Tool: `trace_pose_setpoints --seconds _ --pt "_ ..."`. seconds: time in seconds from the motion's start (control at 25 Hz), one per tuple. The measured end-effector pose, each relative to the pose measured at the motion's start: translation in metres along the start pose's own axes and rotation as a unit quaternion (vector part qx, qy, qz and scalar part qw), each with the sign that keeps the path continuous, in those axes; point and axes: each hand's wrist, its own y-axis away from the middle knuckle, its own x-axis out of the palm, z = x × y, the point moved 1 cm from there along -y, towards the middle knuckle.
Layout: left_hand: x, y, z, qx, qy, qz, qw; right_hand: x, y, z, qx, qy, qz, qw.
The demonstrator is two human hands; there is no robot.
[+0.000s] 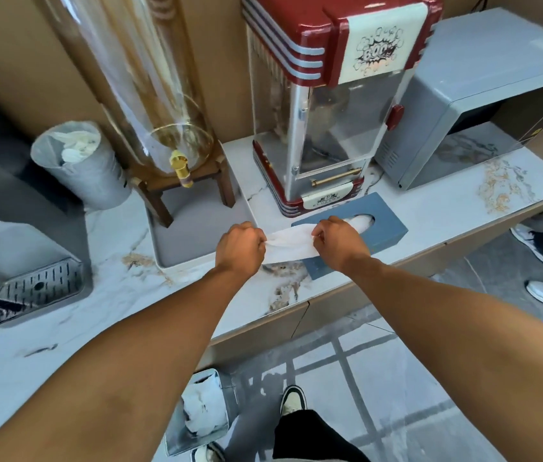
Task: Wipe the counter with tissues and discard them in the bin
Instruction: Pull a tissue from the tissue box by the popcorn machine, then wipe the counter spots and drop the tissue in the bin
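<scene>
Head view: left hand (240,245) and right hand (336,241) each pinching white tissue (291,243) above blue tissue box (386,225). Thin, limp, tearable; best bunched before wiping tabletop (196,301).

Tissue stretched above the counter; bin on the floor below.
A white tissue (291,243) spans flat above the marbled white counter (430,208), beside a blue tissue box (386,225). The bin (211,425) stands below the counter edge, holding crumpled white tissues.
</scene>
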Motion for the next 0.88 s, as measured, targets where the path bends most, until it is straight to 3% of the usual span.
trace_pose_setpoints --seconds 0.56,0.88 --pt "-0.088 0.160 0.236 -0.126 -0.009 -0.030 0.991 0.104 0.062 0.264 -0.129 0.004 0.042 0.991" --pt "-0.098 0.191 0.326 -0.190 0.010 -0.029 0.981 0.158 0.059 0.344 -0.165 -0.013 0.071 0.984"
